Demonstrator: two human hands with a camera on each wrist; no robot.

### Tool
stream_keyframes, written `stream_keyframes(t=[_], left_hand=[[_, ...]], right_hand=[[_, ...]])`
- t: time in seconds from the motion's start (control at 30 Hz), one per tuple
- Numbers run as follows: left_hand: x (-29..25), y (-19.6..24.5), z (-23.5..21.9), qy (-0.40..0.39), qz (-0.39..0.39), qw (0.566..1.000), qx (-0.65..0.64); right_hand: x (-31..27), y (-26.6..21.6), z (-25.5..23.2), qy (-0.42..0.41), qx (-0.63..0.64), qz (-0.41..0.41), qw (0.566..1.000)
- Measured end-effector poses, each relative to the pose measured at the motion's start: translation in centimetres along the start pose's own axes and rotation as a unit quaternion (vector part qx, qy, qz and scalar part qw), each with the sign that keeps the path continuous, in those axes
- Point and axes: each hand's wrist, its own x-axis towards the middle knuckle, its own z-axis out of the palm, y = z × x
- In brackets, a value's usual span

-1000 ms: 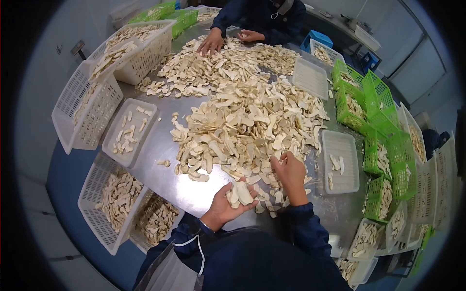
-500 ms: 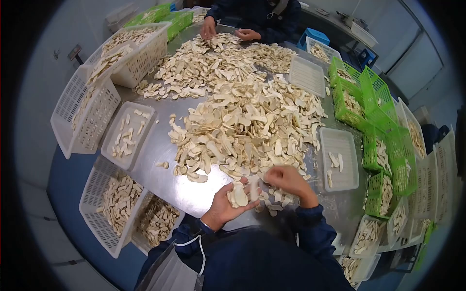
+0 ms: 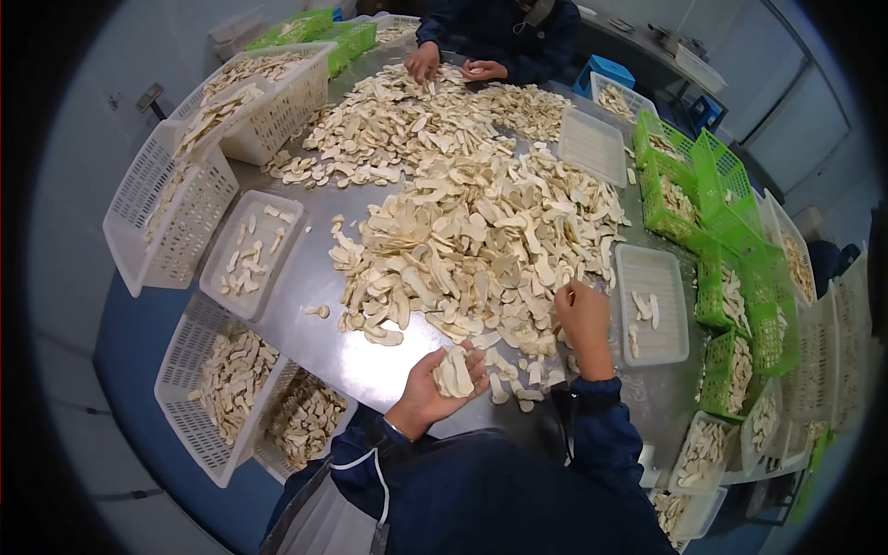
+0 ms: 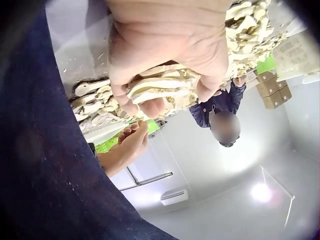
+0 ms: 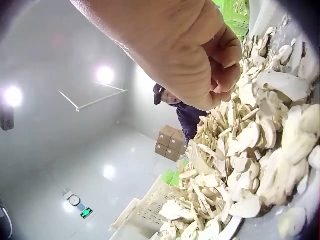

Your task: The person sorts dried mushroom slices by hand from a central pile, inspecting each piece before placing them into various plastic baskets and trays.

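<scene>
In the head view my left hand (image 3: pixel 429 387), palm up, holds a small stack of pale dried slices (image 3: pixel 454 373). The left wrist view shows its fingers and thumb curled about the edges of the stacked slices (image 4: pixel 161 86). My right hand (image 3: pixel 585 324) hovers at the near right edge of the big pile of slices (image 3: pixel 481 231). Its fingers are curled in the right wrist view, where the hand (image 5: pixel 185 55) is beside the heap (image 5: pixel 240 150); no slice shows between the fingertips.
Shallow white trays with a few slices stand left (image 3: pixel 215 268) and right (image 3: pixel 661 347) of the pile. Green baskets (image 3: pixel 666 222) line the right edge, and white crates (image 3: pixel 165 370) stand at the left. Another person (image 3: pixel 504 37) works at the far side.
My right hand moved left to the held slices, then back right to the pile's edge. The left hand stayed nearly still with its stack. The other person's hand shifted over the far slices.
</scene>
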Motion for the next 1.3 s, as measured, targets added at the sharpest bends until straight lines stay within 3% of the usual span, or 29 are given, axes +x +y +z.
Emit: stream_keyframes(t=[0.07,0.27,0.37,0.5,0.6,0.7,0.83,0.97,1.07,1.17,1.3], left_hand=[[0.2,-0.2,0.0,0.011,-0.001,1.000,0.001],[0.1,-0.3,-0.2,-0.005,-0.021,1.000,-0.012],[-0.2,-0.1,-0.3,-0.007,-0.013,1.000,-0.023],[0.4,0.2,-1.7,-0.031,-0.020,0.999,-0.025],[0.8,-0.2,-0.8,-0.008,-0.009,1.000,0.008],[0.9,-0.6,0.6,-0.018,-0.029,0.999,0.021],[0.8,-0.9,0.3,-0.040,-0.070,0.997,0.019],[0.7,-0.4,-1.3,-0.002,-0.053,0.998,0.031],[0.4,-0.2,-1.4,-0.021,-0.050,0.999,-0.004],[0.2,0.2,-2.0,-0.032,-0.038,0.999,0.004],[-0.1,0.2,-1.0,-0.004,0.002,1.000,0.005]], right_hand=[[-0.7,-0.8,-0.5,-0.020,0.043,0.016,0.999],[1.3,-1.0,1.8,-0.005,-0.039,0.030,0.999],[1.1,0.2,1.9,-0.013,-0.005,0.048,0.999],[-1.5,2.2,-0.4,-0.039,0.147,0.080,0.985],[-4.2,1.9,-1.8,-0.165,0.360,0.182,0.900],[-5.0,-0.1,-3.5,-0.379,0.465,0.148,0.787],[-3.2,-0.5,0.0,-0.166,0.259,0.037,0.951],[-1.6,-2.6,2.3,-0.063,0.187,-0.026,0.980],[-0.7,-2.7,4.5,0.021,0.120,-0.096,0.988],[-1.1,-2.0,4.2,-0.005,0.111,-0.086,0.990],[-2.9,-0.6,1.5,-0.085,0.161,0.023,0.983]])
